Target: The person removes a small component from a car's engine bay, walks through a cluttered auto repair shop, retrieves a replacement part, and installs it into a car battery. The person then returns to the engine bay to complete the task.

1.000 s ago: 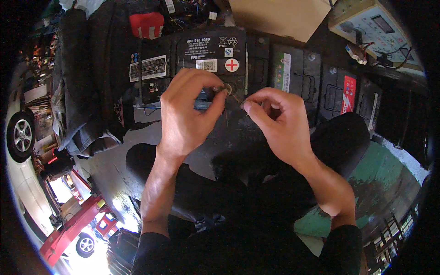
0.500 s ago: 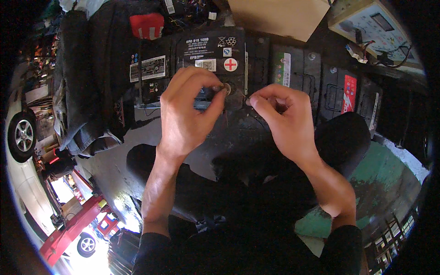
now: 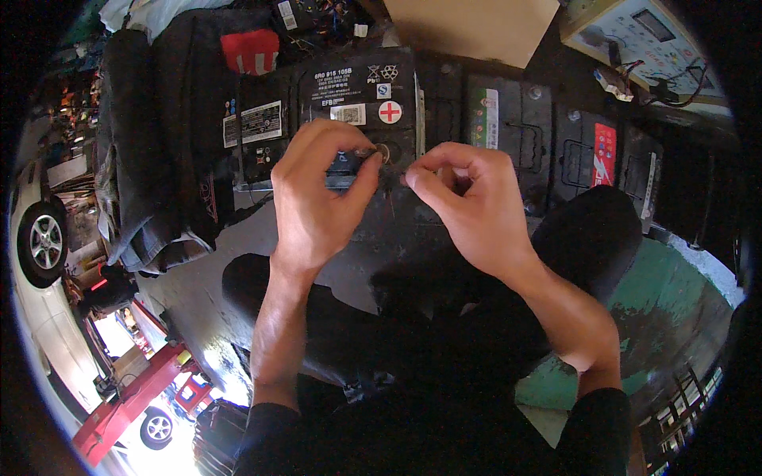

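Observation:
My left hand is raised over the front of a black car battery, thumb and forefinger pinched on a small round ring-like piece. To its right, my right hand is pinched too, its fingertips close to that piece but apart from it. Whatever sits between the right fingertips is dark and too small to name. A thin strand, perhaps a wire, hangs just below the left fingertips. Behind both hands, the battery carries a white round label with a red cross.
Further batteries stand to the right, one with a green-white label, one with a red label. A cardboard box and a panelled device with cables lie behind. Dark cloth hangs at left. My knees flank the grey floor.
My right hand has moved left, bringing its fingertips closer to the left hand's. The left hand keeps its pinch on the ring-like piece. The whole view has shifted slightly.

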`<state>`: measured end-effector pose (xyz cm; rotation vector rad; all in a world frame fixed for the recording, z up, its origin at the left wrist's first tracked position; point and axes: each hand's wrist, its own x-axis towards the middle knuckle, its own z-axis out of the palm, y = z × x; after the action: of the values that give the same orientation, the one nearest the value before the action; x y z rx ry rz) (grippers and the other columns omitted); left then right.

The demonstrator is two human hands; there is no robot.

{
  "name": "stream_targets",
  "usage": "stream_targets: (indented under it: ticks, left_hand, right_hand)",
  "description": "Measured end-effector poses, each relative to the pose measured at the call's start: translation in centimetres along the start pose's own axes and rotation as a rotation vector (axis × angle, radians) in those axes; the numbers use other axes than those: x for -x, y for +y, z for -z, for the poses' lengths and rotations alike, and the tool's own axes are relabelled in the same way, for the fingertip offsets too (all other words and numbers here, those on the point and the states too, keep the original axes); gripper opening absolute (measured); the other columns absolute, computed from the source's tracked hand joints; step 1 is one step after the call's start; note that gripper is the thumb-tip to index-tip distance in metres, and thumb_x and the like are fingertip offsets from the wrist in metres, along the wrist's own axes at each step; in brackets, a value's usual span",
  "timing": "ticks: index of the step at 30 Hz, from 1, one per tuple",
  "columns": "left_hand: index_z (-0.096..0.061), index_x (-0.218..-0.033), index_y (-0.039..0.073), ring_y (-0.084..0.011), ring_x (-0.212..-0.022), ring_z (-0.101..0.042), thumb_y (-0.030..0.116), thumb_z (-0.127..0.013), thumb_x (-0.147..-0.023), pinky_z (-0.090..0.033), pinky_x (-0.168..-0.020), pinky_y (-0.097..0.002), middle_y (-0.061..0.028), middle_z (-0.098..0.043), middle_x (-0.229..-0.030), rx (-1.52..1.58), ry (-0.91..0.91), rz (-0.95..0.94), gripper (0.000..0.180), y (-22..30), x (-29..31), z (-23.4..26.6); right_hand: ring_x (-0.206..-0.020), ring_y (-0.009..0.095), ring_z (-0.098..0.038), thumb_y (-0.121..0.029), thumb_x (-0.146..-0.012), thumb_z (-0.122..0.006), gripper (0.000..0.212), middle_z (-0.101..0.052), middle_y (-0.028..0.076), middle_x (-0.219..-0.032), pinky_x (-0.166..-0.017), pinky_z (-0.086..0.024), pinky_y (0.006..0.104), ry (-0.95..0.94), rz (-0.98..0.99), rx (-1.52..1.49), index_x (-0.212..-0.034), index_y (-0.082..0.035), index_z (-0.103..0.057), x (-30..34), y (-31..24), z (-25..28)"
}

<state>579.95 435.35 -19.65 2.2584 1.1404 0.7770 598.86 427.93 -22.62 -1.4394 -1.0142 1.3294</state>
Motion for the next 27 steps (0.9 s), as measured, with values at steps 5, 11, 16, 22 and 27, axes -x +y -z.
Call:
stream_targets:
  ticks: [5, 11, 16, 22, 27]
  left_hand:
    - [-0.070, -0.095, -0.002, -0.0255, -0.089, -0.071, -0.007, -0.078, -0.080, -0.055, -0.082, -0.0346, -0.0142, -0.072, -0.096, -0.003, -0.006, -0.007, 0.018, 0.05, 0.06, 0.10]
    - [-0.069, -0.095, -0.002, -0.0247, -0.089, -0.071, -0.008, -0.078, -0.080, -0.055, -0.082, -0.0342, -0.0139, -0.072, -0.096, -0.001, -0.005, 0.005, 0.017, -0.03, 0.16, 0.10]
    - [-0.069, -0.094, -0.002, -0.0241, -0.089, -0.071, -0.007, -0.077, -0.081, -0.055, -0.081, -0.0337, -0.0139, -0.071, -0.096, -0.002, -0.006, 0.001, 0.017, -0.05, 0.17, 0.07]
    - [-0.069, -0.094, -0.002, -0.0246, -0.087, -0.071, -0.007, -0.078, -0.080, -0.055, -0.080, -0.0337, -0.0135, -0.071, -0.095, 0.018, 0.005, 0.012, 0.017, -0.03, 0.20, 0.00]
    - [-0.071, -0.095, -0.002, -0.0256, -0.094, -0.070, -0.005, -0.078, -0.080, -0.054, -0.086, -0.0353, -0.0129, -0.072, -0.096, -0.040, 0.005, 0.013, 0.017, -0.31, 0.31, 0.14]
  right_hand:
    - [-0.054, 0.004, -0.048, -0.012, -0.092, -0.076, 0.016, -0.059, 0.001, -0.061, -0.049, -0.036, 0.0279, 0.067, 0.033, -0.013, -0.088, 0.003, -0.074, -0.13, 0.05, -0.21]
    - [-0.060, 0.001, -0.048, -0.008, -0.094, -0.074, 0.011, -0.059, -0.004, -0.065, -0.053, -0.034, 0.0246, 0.080, 0.026, -0.085, -0.091, 0.003, -0.074, -0.02, -0.18, -0.18]
    - [-0.055, 0.003, -0.051, -0.011, -0.093, -0.076, 0.014, -0.061, 0.001, -0.062, -0.049, -0.037, 0.0258, 0.083, 0.066, 0.012, -0.088, 0.002, -0.074, 0.01, 0.01, -0.33]
    - [-0.054, 0.003, -0.051, -0.011, -0.092, -0.075, 0.014, -0.060, 0.002, -0.059, -0.049, -0.037, 0.0256, 0.093, 0.056, 0.030, -0.087, 0.002, -0.074, 0.21, 0.42, -0.48]
    - [-0.053, 0.003, -0.047, -0.011, -0.093, -0.075, 0.014, -0.056, 0.000, -0.058, -0.048, -0.033, 0.0264, 0.114, 0.058, 0.027, -0.087, 0.002, -0.073, -0.01, 0.60, -0.33]
